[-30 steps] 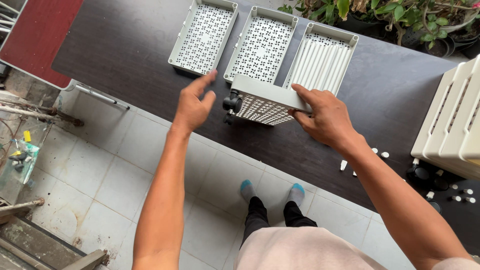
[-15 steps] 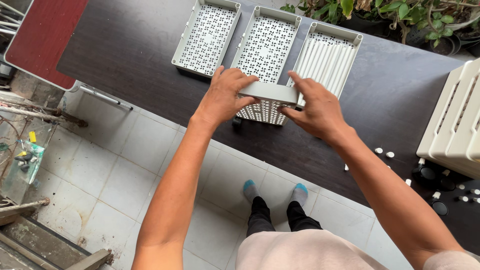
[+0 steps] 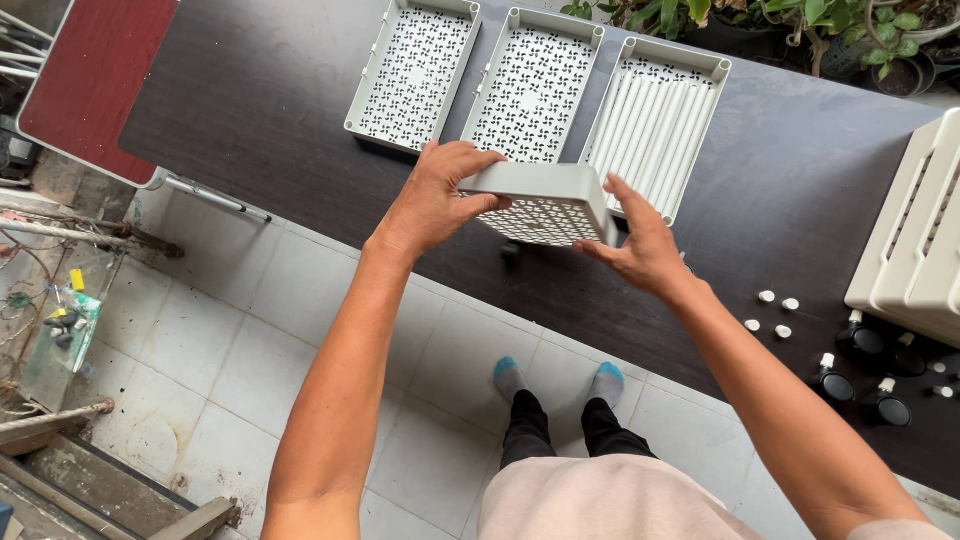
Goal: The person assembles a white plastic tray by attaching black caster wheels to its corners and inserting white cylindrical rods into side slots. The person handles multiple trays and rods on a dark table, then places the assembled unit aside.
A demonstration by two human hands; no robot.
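Since half a second ago you've tipped the grey perforated tray [image 3: 545, 205] further: its solid side wall now faces up toward the camera and the perforated bottom faces toward you, hanging below the wall. A second ago only your right hand held it, with the left open in the air beside it; now both are on it. Reads to me as mid-flip, tray carried in the air rather than resting on the dark table [image 3: 250, 110]. A black caster [image 3: 510, 250] shows just under its lower left corner, so looks like the wheeled side is turning down, but I can't tell how many wheels are fitted. Your left hand [image 3: 435, 195] is closed on the tray's left end, thumb over the top wall, fingers curled round the corner. Your right hand [image 3: 640, 245] is at the right end, fingers extended and flat along the end wall, more bracing than clamping; can't see the palm side. Tray sits between your two hands, above the table's near edge, just in front of the three trays lying flat in a row: left tray [image 3: 412, 75], middle tray [image 3: 535, 85], and the right tray [image 3: 655, 125] filled with white tubes. Loose white caps [image 3: 775, 312] and spare black casters [image 3: 860, 375] lie well to your right, by the stacked white trays [image 3: 915, 240].
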